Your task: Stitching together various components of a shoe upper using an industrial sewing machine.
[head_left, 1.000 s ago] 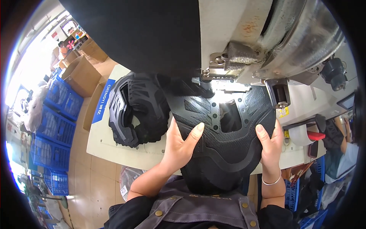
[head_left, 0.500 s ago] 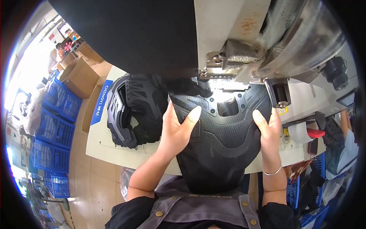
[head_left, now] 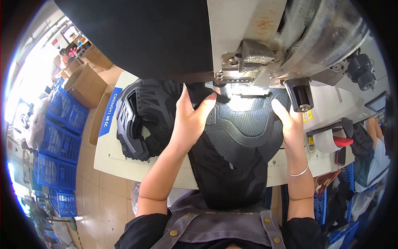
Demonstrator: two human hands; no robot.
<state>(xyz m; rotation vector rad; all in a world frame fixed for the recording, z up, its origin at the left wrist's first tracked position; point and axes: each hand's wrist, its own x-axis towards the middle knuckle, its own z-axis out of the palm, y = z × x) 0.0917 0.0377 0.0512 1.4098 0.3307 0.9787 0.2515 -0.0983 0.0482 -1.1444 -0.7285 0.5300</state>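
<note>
I have left hand [head_left: 191, 118] and right hand [head_left: 290, 122] gripping the panel [head_left: 244, 128] over a pale table [head_left: 108, 146], blue crates [head_left: 60, 145] on tiled floor [head_left: 99, 195]

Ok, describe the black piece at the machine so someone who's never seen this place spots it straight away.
Find the pale machine head overhanging the white table. Just below its bright light, look between the person's left hand and right hand for the textured black panel. Unlike the black pieces bunched to its left, it is lit and flanked by both hands.
</note>
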